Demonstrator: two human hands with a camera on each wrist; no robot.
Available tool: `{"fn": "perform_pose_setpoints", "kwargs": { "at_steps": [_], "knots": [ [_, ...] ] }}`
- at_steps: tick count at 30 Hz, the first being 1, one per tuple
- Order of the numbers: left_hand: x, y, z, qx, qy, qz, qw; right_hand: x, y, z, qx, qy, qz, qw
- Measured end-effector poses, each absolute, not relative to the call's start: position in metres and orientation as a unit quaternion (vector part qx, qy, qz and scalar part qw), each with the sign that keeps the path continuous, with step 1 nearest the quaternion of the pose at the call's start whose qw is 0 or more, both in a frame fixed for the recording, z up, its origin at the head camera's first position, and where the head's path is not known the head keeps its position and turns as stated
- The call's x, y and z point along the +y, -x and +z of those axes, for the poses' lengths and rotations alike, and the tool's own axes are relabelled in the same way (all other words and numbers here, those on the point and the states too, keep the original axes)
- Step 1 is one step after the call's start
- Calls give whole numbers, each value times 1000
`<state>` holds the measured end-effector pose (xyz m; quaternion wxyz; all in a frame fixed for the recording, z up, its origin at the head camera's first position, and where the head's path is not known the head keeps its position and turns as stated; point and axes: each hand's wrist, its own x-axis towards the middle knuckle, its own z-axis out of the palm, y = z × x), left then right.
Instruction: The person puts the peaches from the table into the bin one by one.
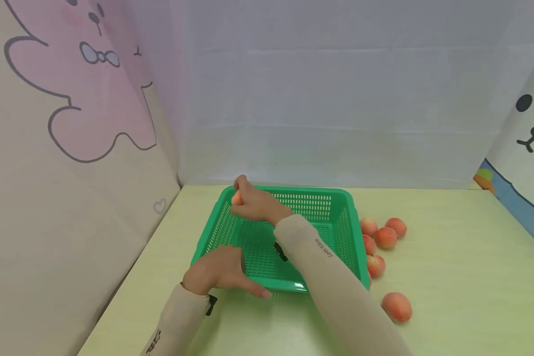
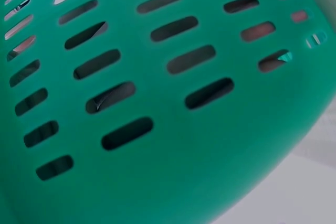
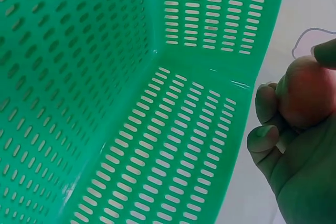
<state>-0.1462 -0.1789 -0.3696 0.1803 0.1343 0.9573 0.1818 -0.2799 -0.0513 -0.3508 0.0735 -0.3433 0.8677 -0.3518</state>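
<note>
A green plastic basket (image 1: 293,286) with slotted walls stands on the table. Above its far left corner, my right hand (image 1: 259,203) holds a peach (image 1: 237,199) between thumb and fingers. That peach (image 3: 306,93) shows red in the right wrist view, just outside the basket wall (image 3: 173,129). My left hand (image 1: 220,271) lies over the basket's near left corner, its thumb stretched out at the near rim. Its other fingers are mostly hidden, so their curl does not show. Only the slotted green basket wall (image 2: 173,145) fills the left wrist view.
Several peaches (image 1: 386,238) lie close against the basket's right side. Another peach (image 1: 397,307) sits apart, nearer the front. Pale cloth walls (image 1: 338,99) with cartoon animals border the light yellow table (image 1: 463,277) at the back and sides.
</note>
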Motion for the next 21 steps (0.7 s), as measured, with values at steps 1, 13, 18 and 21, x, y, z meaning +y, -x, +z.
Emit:
{"fn": "perform_pose_setpoints", "kwargs": {
  "at_steps": [1,13,18,21],
  "knots": [
    [-179,146,-370,958,-135,181,179,-51,280,-351,867,343,-353,76],
    [-178,148,-369,960,-128,170,181,-44,291,-364,874,380,-293,81],
    [-178,149,-370,960,-130,165,183,-43,293,-366,872,398,-274,73],
    [-178,149,-370,960,-132,165,185,-43,292,-366,875,398,-265,70]
  ]
}}
